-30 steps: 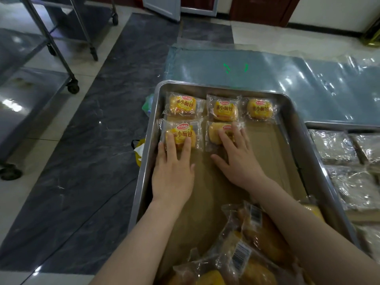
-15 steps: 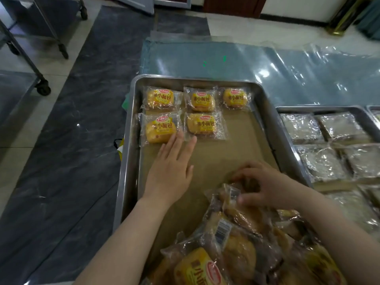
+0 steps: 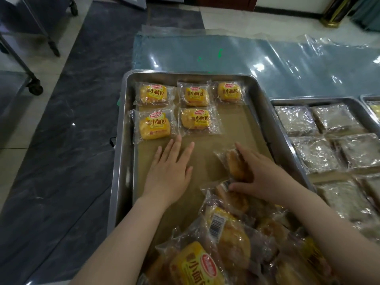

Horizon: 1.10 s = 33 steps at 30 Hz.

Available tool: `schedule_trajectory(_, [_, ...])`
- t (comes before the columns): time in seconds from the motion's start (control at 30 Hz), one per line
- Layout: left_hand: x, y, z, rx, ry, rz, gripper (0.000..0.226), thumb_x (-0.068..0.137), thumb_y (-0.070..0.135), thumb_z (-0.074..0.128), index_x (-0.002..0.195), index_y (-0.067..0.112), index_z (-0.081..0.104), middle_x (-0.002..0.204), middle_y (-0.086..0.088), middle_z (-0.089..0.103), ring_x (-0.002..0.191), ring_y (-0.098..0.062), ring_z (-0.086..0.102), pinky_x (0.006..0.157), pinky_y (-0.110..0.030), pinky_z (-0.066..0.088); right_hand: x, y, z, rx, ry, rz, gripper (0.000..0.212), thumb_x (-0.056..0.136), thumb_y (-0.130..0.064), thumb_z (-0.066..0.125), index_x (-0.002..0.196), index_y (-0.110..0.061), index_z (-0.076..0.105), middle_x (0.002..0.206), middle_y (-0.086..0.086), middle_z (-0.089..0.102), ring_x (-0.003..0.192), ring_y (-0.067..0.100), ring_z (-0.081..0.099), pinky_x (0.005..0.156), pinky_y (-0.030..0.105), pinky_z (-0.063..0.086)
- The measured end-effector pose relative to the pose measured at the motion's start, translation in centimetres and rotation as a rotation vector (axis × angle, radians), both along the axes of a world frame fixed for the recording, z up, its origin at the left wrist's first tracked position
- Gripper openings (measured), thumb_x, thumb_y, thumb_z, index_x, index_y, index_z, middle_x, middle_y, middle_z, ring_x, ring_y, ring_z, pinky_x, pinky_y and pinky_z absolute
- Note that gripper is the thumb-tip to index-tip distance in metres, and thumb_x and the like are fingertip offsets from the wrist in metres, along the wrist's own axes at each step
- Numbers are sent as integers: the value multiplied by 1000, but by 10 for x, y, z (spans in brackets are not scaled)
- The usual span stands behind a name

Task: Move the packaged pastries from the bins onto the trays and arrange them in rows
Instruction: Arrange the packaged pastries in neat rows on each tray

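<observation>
A steel tray [image 3: 121, 140] lined with brown paper holds several yellow packaged pastries in two rows at its far end; the far row has three [image 3: 195, 96], the nearer row two [image 3: 153, 126]. A loose heap of packaged pastries [image 3: 222, 239] fills the tray's near end. My left hand [image 3: 169, 171] lies flat and open on the paper just below the nearer row, holding nothing. My right hand [image 3: 265, 173] grips one packaged pastry [image 3: 234, 165], lifted at the top of the heap, its plain side up.
A second steel tray [image 3: 273, 100] to the right holds rows of clear-wrapped pale pastries. Blue plastic sheeting [image 3: 246, 58] covers the surface beyond the trays. Wheeled metal racks [image 3: 35, 87] stand on the dark tiled floor at left.
Both hands left the nearer row of pastries. The left hand drew back onto the bare paper. The right hand went to the heap, took hold of one pastry and is lifting it toward the rows.
</observation>
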<state>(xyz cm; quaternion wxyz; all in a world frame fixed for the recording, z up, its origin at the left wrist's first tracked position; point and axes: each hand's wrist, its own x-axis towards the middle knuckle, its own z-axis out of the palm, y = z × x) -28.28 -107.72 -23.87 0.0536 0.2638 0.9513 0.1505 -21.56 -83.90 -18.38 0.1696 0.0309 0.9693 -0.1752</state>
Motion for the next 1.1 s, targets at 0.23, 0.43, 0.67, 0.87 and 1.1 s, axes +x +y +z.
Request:
schedule_trajectory(0.23, [7, 4, -3, -7, 53, 16, 61, 92, 51, 15, 147, 31, -2, 153, -1, -20, 142, -16, -9, 114, -41, -6, -3, -4, -2, -78, 66, -102, 72, 70, -40, 69, 130, -40, 28, 109, -10, 57, 80, 2, 54, 65, 24, 48])
schedule_trajectory(0.43, [12, 2, 0, 66, 80, 45, 61, 92, 42, 27, 148, 22, 14, 153, -1, -8, 141, -16, 2, 114, -37, 4, -37, 3, 20, -255, 282, -211, 32, 82, -14, 60, 92, -44, 59, 99, -13, 59, 87, 9, 58, 70, 28, 50])
schedule_trajectory(0.67, [13, 3, 5, 55, 80, 64, 58, 91, 35, 37, 144, 16, 28, 155, -10, 16, 140, -23, 23, 112, -36, 12, -75, 29, 18, 9, 466, -349, 29, 98, -26, 42, 122, -20, 56, 109, 2, 65, 89, 19, 57, 69, 28, 41])
schedule_trajectory(0.87, [12, 2, 6, 28, 76, 80, 55, 90, 35, 39, 142, 16, 31, 153, -11, 23, 137, -24, 30, 110, -37, 12, -53, 5, 0, 183, 545, -166, 33, 91, -33, 53, 118, -17, 60, 118, 8, 56, 108, 28, 51, 87, 40, 44])
schedule_trajectory(1.1, [12, 2, 7, 23, 60, 83, 55, 90, 36, 36, 142, 18, 31, 154, -9, 22, 138, -23, 28, 111, -35, 11, -48, 6, -7, 296, 317, -201, 49, 91, -49, 49, 134, -25, 49, 137, 5, 44, 116, 33, 46, 93, 44, 43])
